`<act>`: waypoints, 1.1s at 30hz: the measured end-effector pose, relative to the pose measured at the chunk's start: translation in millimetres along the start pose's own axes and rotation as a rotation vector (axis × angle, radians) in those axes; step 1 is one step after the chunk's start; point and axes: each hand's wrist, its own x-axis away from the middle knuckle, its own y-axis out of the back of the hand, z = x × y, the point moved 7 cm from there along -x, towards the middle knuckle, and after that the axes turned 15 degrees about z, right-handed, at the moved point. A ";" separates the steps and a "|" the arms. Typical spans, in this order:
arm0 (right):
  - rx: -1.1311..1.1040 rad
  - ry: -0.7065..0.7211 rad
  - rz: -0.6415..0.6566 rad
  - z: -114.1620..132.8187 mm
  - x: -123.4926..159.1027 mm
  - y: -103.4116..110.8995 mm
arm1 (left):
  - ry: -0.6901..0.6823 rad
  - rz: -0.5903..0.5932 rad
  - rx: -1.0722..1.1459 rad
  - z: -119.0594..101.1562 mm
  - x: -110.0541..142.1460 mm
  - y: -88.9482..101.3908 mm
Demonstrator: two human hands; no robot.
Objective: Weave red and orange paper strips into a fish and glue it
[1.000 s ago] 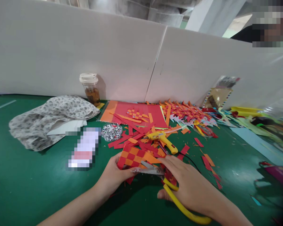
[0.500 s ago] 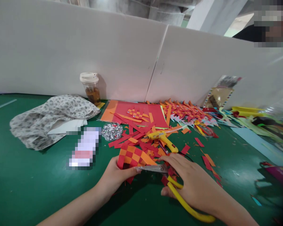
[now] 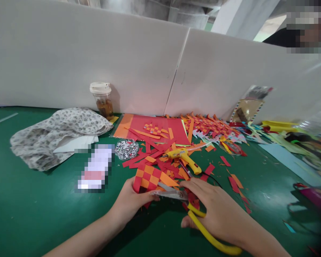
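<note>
A red and orange woven paper piece [image 3: 147, 178] is pinched in my left hand [image 3: 132, 198], its checkered face turned up. My right hand [image 3: 216, 207] grips yellow-handled scissors [image 3: 207, 233]. Their blades are parted near the left thumb, one lying across the paper's lower right part, where an orange strip sticks out to the right. Cut red and orange paper scraps [image 3: 163, 162] lie heaped just beyond both hands. On that heap rests a yellow glue gun [image 3: 186, 159].
A finished woven paper fish [image 3: 153, 129] lies on red sheets [image 3: 180, 134]. Left of it are a bag of googly eyes [image 3: 127, 149], a blurred phone [image 3: 97, 166], a patterned cloth [image 3: 61, 134] and a lidded drink cup [image 3: 103, 100]. More woven fish [image 3: 211, 125] lie along the white partition [image 3: 96, 53].
The scissors' blades have parted, and one now shows over the woven paper. My right hand has shifted slightly left and down. The left hand keeps its hold.
</note>
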 end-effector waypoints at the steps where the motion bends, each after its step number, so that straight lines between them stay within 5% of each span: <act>1: -0.012 0.000 0.002 0.3 -0.1 0.0 | -0.002 0.003 0.003 -0.7 -0.3 -0.2; 33: -0.110 0.073 -0.126 -0.4 4.9 3.3 | -0.001 0.060 0.001 -4.8 2.9 -6.0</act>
